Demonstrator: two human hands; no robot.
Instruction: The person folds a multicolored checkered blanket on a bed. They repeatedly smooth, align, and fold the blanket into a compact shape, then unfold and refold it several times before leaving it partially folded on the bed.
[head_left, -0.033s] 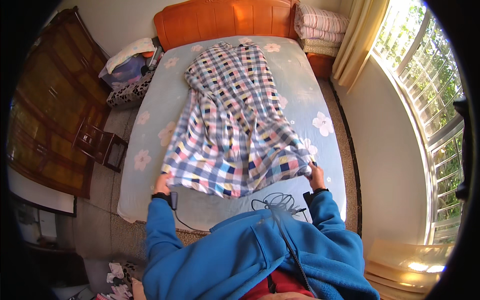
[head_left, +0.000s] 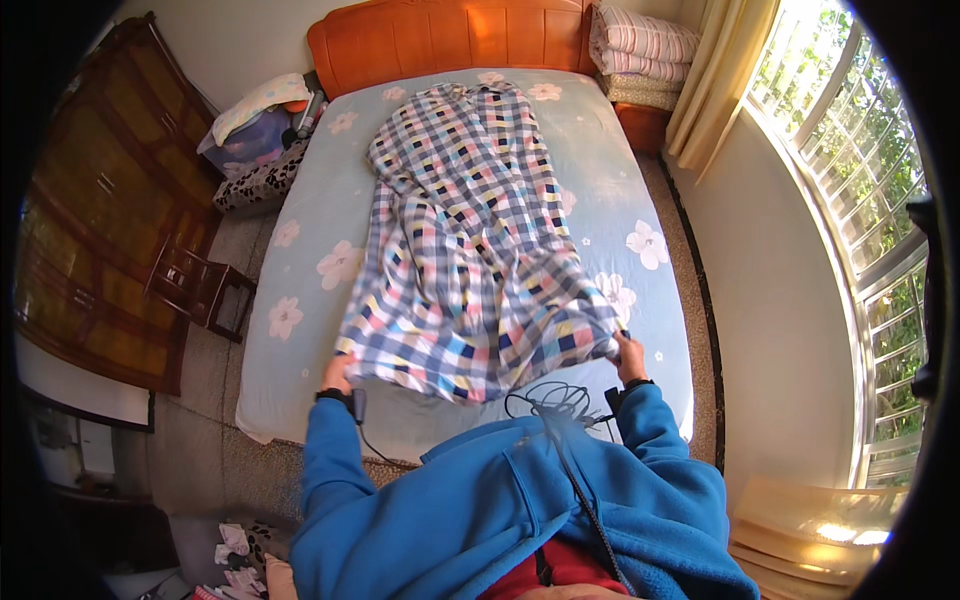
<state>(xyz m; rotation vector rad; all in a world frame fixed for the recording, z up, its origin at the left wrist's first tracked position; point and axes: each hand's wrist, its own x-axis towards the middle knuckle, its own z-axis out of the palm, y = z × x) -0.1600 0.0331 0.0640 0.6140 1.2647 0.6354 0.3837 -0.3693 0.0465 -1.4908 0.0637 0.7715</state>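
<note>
Floral bed, barred window, both hands gripping checked cloth

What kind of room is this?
Most likely a home bedroom: a bed with a floral sheet and wooden headboard, folded striped bedding in the far right corner, and a dark wooden wardrobe along the left.

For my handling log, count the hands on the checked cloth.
2, both holding the cloth: the left hand at its near left corner, the right hand at its near right corner. No others show.
</note>
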